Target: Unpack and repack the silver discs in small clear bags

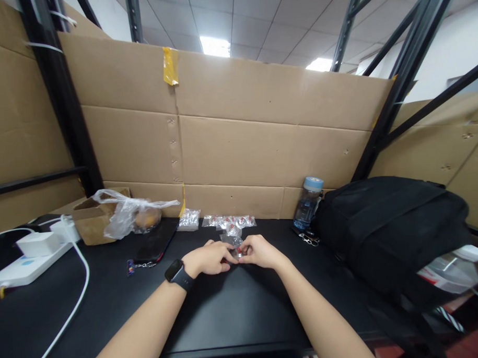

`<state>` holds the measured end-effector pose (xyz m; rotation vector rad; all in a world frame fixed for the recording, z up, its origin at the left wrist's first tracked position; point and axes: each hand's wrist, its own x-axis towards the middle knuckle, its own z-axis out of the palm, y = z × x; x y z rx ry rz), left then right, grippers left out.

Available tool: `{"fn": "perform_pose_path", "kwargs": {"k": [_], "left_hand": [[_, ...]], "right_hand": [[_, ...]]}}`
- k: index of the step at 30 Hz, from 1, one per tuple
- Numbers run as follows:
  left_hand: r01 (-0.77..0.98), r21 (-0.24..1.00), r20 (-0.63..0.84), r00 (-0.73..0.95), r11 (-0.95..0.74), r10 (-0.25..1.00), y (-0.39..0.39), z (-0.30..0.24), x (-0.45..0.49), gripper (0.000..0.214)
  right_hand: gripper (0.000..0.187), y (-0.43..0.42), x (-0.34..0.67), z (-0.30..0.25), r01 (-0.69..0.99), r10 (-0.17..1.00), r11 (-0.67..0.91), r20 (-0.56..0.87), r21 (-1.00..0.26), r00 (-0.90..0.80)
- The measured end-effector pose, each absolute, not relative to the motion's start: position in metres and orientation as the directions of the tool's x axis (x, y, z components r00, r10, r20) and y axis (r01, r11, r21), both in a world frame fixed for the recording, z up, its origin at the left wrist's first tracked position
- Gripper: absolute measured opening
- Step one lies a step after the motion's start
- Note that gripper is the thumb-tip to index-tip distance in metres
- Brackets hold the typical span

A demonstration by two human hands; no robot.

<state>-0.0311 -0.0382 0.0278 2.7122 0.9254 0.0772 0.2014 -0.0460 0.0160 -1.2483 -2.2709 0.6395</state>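
Observation:
My left hand [213, 257], with a black smartwatch [178, 275] on its wrist, lies low over the table with its fingers bent. Its fingertips meet a small clear packet [238, 253] that has something red and silvery in it. From the other side my right hand [260, 251] pinches the same packet between thumb and fingers. A spot of red also shows under the left fingers; its source is mostly hidden. Just beyond the hands, several similar clear packets [230, 221] with red marks lie in a row, with more [233, 230] reaching down toward my fingers.
Left of the row lies a clear bag of small pieces [189, 220], then a dark phone-like case [157, 242], a tied plastic bag [132, 216], a cardboard box [92, 221] and a power strip [34, 267]. At right stand a water bottle [308, 202] and a black backpack [385, 226]. Cardboard [238, 153] walls the back.

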Motion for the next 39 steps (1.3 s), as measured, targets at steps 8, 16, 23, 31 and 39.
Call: {"fn": "perform_pose_path", "kwargs": {"k": [8, 16, 23, 31, 39], "left_hand": [[0.565, 0.285, -0.011, 0.810, -0.774, 0.587, -0.038, 0.026, -0.032, 0.040], [0.593, 0.284, -0.061, 0.795, -0.754, 0.603, -0.038, 0.025, -0.032, 0.047], [0.582, 0.285, -0.059, 0.804, -0.762, 0.592, -0.039, 0.025, -0.031, 0.047], [0.600, 0.294, -0.052, 0.788, -0.744, 0.614, -0.039, 0.029, -0.033, 0.045], [0.594, 0.310, -0.043, 0.789, -0.743, 0.613, -0.038, 0.032, -0.036, 0.037]], "right_hand": [[0.014, -0.047, 0.195, 0.017, 0.811, 0.907, 0.419, 0.223, -0.409, -0.357], [0.012, -0.050, 0.196, 0.023, 0.865, 0.901, 0.431, 0.182, -0.256, -0.395], [0.016, -0.049, 0.186, 0.018, 0.916, 0.902, 0.353, 0.330, -0.190, -0.279], [0.027, -0.040, 0.171, 0.008, 0.953, 0.859, 0.302, 0.440, -0.023, -0.262], [0.025, -0.035, 0.167, 0.002, 0.946, 0.837, 0.323, 0.457, 0.033, -0.302]]}}
